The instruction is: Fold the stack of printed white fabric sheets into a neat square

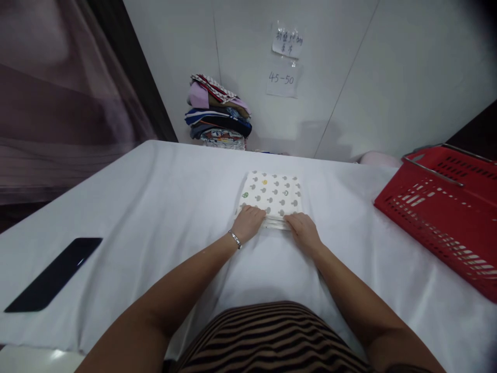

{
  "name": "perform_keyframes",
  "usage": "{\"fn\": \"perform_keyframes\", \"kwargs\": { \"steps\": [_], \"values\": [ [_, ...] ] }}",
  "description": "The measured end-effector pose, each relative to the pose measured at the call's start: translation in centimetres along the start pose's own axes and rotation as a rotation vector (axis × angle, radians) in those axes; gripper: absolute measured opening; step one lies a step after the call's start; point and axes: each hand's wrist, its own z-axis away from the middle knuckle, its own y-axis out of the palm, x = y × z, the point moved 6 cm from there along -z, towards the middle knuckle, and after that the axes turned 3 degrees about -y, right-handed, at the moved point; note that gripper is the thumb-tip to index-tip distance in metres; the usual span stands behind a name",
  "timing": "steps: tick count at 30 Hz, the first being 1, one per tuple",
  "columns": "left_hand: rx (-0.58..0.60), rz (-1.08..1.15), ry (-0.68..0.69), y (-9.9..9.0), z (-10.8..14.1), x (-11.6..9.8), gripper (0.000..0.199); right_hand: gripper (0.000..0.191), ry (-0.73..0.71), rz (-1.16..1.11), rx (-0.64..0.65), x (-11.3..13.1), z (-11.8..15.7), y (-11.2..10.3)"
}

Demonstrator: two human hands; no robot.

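A folded white cloth (272, 194) printed with small grey tree shapes and a few green and yellow ones lies flat on the white-covered table (178, 207). Its layered near edge faces me. My left hand (249, 224) grips the near left corner, with a silver bracelet on the wrist. At the near right corner, my right hand (304, 231) has its fingers closed on the same edge. Both thumbs are partly hidden from this angle.
On the right stands a red plastic basket (438, 207) with a metal handle. A dark flat panel (54, 274) lies at the left. Folded clothes (219, 114) are stacked beyond the far edge, by a wall with paper notes (282, 80). Pinkish fabric (58, 103) hangs at far left.
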Motion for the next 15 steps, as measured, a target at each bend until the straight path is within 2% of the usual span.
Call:
{"fn": "perform_keyframes", "kwargs": {
  "steps": [8,15],
  "values": [
    [0.026,0.040,-0.029,-0.8,0.4,0.6,0.030,0.022,0.025,-0.019,-0.011,0.0,-0.1,-0.4],
    [-0.006,0.031,-0.040,-1.0,0.4,1.5,0.024,0.020,0.019,-0.038,-0.017,0.1,-0.3,-0.3]
  ]
}}
